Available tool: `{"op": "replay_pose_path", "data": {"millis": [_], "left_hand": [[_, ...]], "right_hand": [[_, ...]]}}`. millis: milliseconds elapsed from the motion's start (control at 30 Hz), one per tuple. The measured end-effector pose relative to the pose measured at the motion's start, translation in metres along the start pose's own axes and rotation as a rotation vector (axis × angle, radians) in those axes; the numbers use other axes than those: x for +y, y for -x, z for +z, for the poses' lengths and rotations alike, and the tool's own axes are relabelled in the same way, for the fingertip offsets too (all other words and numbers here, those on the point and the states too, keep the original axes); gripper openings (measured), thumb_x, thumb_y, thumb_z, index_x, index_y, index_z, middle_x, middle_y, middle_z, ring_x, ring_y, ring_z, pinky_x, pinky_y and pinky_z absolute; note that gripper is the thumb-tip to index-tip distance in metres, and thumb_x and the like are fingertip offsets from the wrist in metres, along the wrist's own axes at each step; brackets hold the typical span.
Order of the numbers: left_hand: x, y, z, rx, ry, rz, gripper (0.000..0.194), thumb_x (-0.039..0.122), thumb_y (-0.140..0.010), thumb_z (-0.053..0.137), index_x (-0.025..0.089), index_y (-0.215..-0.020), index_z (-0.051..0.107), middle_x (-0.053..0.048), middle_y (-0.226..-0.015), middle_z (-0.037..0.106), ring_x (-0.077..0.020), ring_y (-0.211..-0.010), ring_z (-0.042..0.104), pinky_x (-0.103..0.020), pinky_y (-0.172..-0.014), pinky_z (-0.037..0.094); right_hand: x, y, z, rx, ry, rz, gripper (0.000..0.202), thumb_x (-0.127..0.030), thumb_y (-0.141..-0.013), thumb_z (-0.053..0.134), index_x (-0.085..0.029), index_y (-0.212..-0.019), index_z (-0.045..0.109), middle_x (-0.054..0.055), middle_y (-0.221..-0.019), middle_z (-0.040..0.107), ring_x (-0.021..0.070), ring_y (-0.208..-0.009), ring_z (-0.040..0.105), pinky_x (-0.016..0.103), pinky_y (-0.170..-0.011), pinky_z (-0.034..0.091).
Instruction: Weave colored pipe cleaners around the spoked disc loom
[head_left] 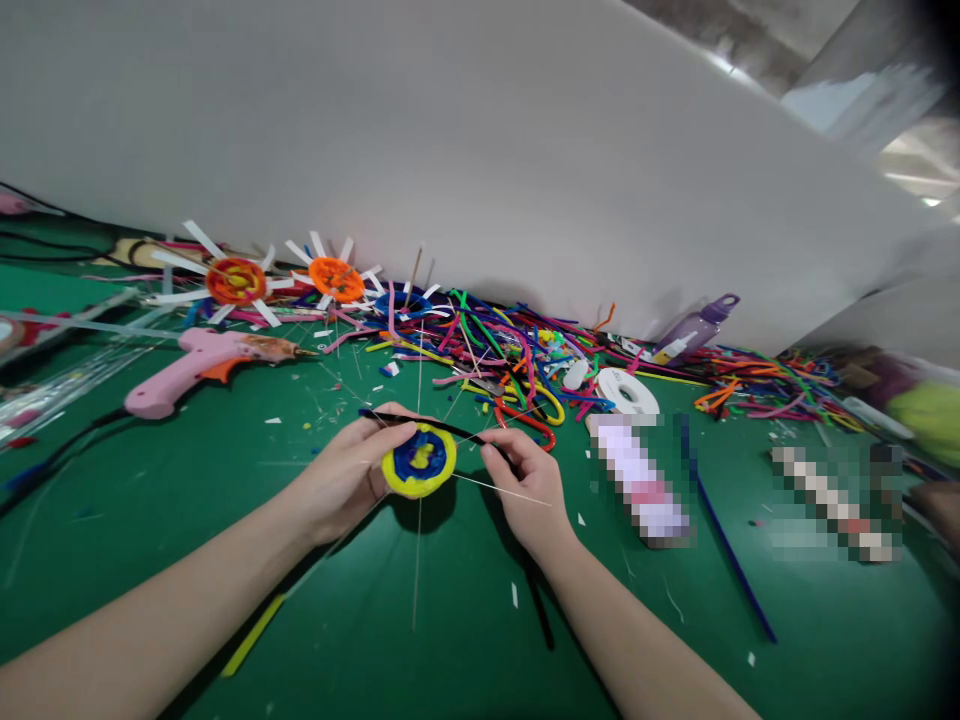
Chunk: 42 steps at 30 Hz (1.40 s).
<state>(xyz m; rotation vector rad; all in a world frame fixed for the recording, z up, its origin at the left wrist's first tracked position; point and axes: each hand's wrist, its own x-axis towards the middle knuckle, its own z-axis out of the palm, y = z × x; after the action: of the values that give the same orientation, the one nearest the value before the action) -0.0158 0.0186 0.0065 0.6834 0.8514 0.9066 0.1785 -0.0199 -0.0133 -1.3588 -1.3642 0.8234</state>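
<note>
A round disc of coiled pipe cleaner, with a yellow rim, blue ring and yellow centre, is held by its left side in my left hand. Thin pale spokes stick out around it. Along the disc's upper edge runs a black pipe cleaner. My right hand pinches this strand just right of the disc, and its tail hangs below that hand. The strand's other end passes over my left fingers. Both hands are just above the green table.
A pink glue gun lies at left. Finished-looking wheels with white strips, an orange-red one and an orange one, stand behind. Loose pipe cleaners, a white spool and a purple bottle line the wall. A blue pipe cleaner lies right.
</note>
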Motion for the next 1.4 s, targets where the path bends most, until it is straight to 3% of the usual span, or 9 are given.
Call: {"op": "replay_pose_path", "data": {"millis": [100,367,600,700,933,1200,1400], "left_hand": [[0.002,0.001,0.001,0.058,0.037,-0.031,0.007,0.009,-0.086,0.061,0.015,-0.090,0.061,-0.004,-0.077,0.072,-0.0139,-0.061,0.068,-0.022,-0.051,0.058],[-0.001,-0.004,-0.004,-0.001,0.015,-0.039,0.013,0.016,-0.080,0.072,0.014,-0.089,0.064,-0.006,-0.079,0.074,-0.0157,-0.064,0.070,-0.024,-0.056,0.059],[0.002,-0.001,-0.002,0.042,0.025,-0.019,0.017,0.015,-0.075,0.075,0.014,-0.089,0.065,-0.005,-0.077,0.073,-0.0140,-0.060,0.068,-0.021,-0.053,0.057],[0.002,-0.003,-0.002,0.060,0.042,-0.004,0.017,0.014,-0.075,0.075,0.015,-0.087,0.064,-0.004,-0.076,0.073,-0.0144,-0.060,0.069,-0.021,-0.052,0.056],[0.001,-0.010,-0.008,0.140,0.081,0.094,0.019,0.015,-0.073,0.076,0.016,-0.087,0.064,-0.002,-0.079,0.074,-0.0138,-0.065,0.070,-0.022,-0.058,0.059],[0.003,-0.017,-0.013,0.269,0.052,0.269,0.017,0.019,-0.073,0.077,0.015,-0.085,0.066,0.001,-0.078,0.071,-0.0111,-0.067,0.067,-0.017,-0.057,0.054],[0.006,-0.015,-0.009,0.323,0.058,0.352,0.015,0.020,-0.073,0.076,0.018,-0.080,0.063,0.004,-0.073,0.067,-0.0097,-0.064,0.063,-0.016,-0.054,0.051]], "right_hand": [[-0.001,0.001,0.000,-0.010,-0.019,0.022,0.018,-0.031,-0.085,0.059,-0.019,-0.092,0.069,-0.002,-0.064,0.054,0.0091,-0.051,0.037,0.023,-0.047,0.030],[-0.002,0.002,0.000,0.030,0.015,-0.043,0.017,-0.030,-0.086,0.059,-0.019,-0.092,0.070,0.000,-0.069,0.062,0.0103,-0.055,0.044,0.022,-0.048,0.035],[-0.001,0.003,0.000,0.011,0.023,-0.079,0.018,-0.030,-0.088,0.057,-0.020,-0.096,0.070,0.003,-0.084,0.069,0.0141,-0.067,0.060,0.026,-0.062,0.048],[0.000,0.002,0.000,-0.006,0.030,-0.065,0.021,-0.032,-0.089,0.057,-0.022,-0.101,0.071,0.004,-0.084,0.069,0.0167,-0.070,0.063,0.027,-0.059,0.048],[0.001,0.004,0.001,-0.051,0.070,-0.037,0.028,-0.035,-0.088,0.058,-0.023,-0.111,0.070,0.001,-0.069,0.062,0.0134,-0.056,0.054,0.024,-0.046,0.042],[0.000,0.000,0.003,-0.034,0.025,0.016,0.026,-0.031,-0.084,0.061,-0.021,-0.108,0.064,-0.001,-0.081,0.056,0.0067,-0.050,0.046,0.022,-0.049,0.043],[0.000,-0.002,0.004,-0.059,-0.025,0.068,0.026,-0.031,-0.082,0.062,-0.019,-0.106,0.061,-0.003,-0.077,0.054,0.0065,-0.049,0.046,0.022,-0.049,0.043]]}}
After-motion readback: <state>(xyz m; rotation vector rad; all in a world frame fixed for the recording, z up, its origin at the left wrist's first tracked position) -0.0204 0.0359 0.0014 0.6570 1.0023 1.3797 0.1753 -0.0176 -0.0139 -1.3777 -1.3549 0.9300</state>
